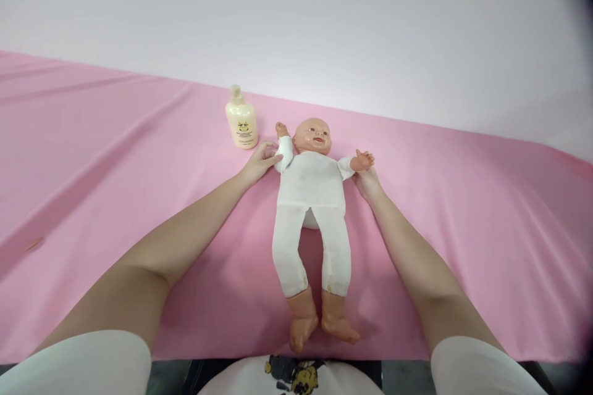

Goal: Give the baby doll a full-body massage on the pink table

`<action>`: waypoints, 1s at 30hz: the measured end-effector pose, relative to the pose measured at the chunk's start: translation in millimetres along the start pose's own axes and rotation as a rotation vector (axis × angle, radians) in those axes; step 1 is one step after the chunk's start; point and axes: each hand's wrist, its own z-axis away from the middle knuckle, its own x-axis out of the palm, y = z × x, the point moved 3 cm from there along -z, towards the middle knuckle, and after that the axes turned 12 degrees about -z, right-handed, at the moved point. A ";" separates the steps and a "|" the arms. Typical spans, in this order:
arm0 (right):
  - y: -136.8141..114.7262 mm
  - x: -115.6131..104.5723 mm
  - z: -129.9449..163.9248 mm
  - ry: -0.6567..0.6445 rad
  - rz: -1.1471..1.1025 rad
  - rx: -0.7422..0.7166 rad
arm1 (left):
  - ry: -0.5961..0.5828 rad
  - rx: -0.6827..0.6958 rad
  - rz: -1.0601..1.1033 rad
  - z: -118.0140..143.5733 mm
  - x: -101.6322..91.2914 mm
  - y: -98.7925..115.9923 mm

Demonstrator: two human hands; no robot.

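Note:
A baby doll [311, 179] in a white cloth top and trousers lies on its back, head away from me and bare feet towards me. My left hand [260, 163] is closed around its white-sleeved arm on the left side, thumb on top. On the other side my right hand [368, 184] holds the doll at its raised arm; most of those fingers are hidden behind the sleeve and plastic hand. A cream pump bottle [242, 123] with a cartoon face on its label stands just beyond my left hand.
Pink cloth [217, 296] covers the table, with folds running across its left part. A plain white wall [296, 24] rises behind the far edge. A small brownish mark [34, 243] shows on the cloth at far left.

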 end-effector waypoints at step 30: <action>-8.2 12.8 12.9 -0.054 0.111 0.057 | 0.073 -0.048 -0.179 -2.8 -5.7 -8.4</action>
